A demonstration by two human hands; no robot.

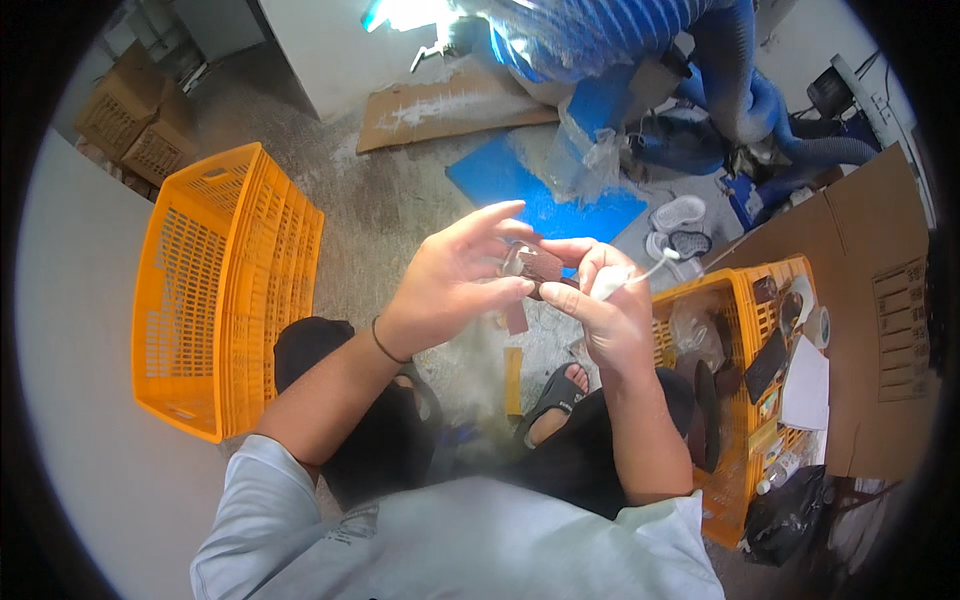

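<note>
Both hands meet in front of me around a small whitish, partly shiny piece point(515, 262) whose kind I cannot make out. My left hand point(445, 280) holds it between thumb and fingers, the upper fingers raised. My right hand point(610, 315) pinches a small reddish-brown scrap, like sandpaper point(542, 265), against it with thumb and forefinger. A white lump point(612, 283) with a thin white stem ending in a small knob rests at the curled fingers of my right hand. Below the hands shows another reddish-brown strip point(516, 318); whether it is held or lies lower is unclear.
Stacked orange crates point(225, 300) stand at left. Another orange crate point(740, 500) at right carries loose scraps, a bottle point(778, 472) and a black bag point(790, 520). Beyond are a blue sheet point(500, 175), a ribbed blue hose point(725, 80), a bright lamp point(410, 12) and cardboard point(860, 330).
</note>
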